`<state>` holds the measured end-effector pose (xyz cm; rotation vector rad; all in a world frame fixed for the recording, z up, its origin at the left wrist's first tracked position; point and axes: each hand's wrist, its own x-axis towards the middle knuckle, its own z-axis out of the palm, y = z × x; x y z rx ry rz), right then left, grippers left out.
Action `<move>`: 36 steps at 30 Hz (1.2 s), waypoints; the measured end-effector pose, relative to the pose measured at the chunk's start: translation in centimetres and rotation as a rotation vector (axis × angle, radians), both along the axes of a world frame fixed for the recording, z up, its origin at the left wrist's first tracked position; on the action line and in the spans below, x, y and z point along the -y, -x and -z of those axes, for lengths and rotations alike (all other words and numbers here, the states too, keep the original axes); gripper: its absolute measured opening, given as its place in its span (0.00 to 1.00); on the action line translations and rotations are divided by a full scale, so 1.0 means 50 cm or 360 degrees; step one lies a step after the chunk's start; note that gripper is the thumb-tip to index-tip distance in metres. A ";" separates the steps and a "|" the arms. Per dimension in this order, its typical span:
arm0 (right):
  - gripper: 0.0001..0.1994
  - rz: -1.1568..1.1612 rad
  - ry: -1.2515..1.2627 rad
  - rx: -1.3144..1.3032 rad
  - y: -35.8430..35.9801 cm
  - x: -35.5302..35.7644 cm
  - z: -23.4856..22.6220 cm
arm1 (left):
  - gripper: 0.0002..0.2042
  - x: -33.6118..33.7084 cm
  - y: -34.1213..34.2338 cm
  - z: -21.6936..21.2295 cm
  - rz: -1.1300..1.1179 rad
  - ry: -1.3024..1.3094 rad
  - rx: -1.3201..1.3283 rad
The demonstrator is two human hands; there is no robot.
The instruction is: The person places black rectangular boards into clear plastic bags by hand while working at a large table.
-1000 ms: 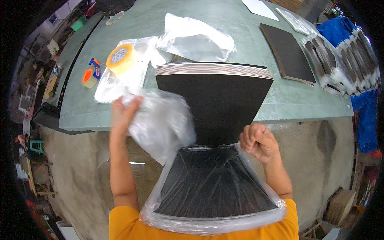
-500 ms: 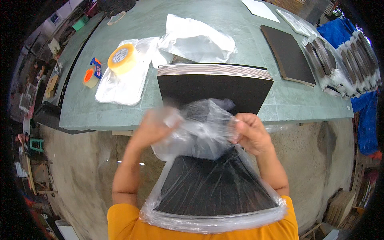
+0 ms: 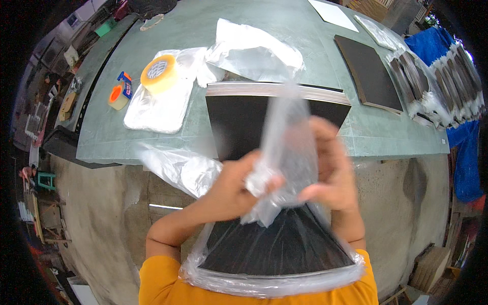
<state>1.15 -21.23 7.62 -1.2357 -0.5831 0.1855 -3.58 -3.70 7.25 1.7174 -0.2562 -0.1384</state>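
A clear plastic bag [image 3: 274, 287] holding a black flat board or stack [image 3: 274, 249] rests against my front. Its loose end [image 3: 290, 147] rises in a gathered twist between my hands. My left hand [image 3: 234, 185] is closed round the gathered plastic, and part of the film sweeps out to its left. My right hand [image 3: 338, 168], blurred, curves beside the plastic with thumb and fingers apart; whether it touches the film is unclear. Just beyond my hands, a thick stack of black boards with pale edges [image 3: 234, 114] sits at the green table's near edge.
On the green table [image 3: 112, 147] lie folded plastic bags [image 3: 152, 114], a large tape roll [image 3: 159, 73], a small tape dispenser [image 3: 120, 94] and a crumpled plastic sheet [image 3: 254, 46]. To the right are a dark board [image 3: 368, 76] and several plastic-wrapped bundles [image 3: 447, 81].
My left hand has moved right and down, toward the bag's middle. The plastic's loose end, bunched low before, now stands up between my hands, and my right hand has opened.
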 end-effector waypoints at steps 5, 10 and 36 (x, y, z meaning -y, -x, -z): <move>0.15 -0.0493 -0.0247 -0.0988 -0.026 0.031 0.076 | 0.09 -0.024 -0.031 0.042 -0.0042 -0.0048 0.0162; 0.15 -0.1319 0.0644 0.0118 0.006 -0.013 0.067 | 0.10 -0.069 -0.048 0.051 -0.0309 0.0303 -0.0255; 0.23 0.0550 0.1562 0.1055 -0.048 0.081 0.047 | 0.17 -0.231 -0.108 0.052 -0.1264 -0.0909 -0.0076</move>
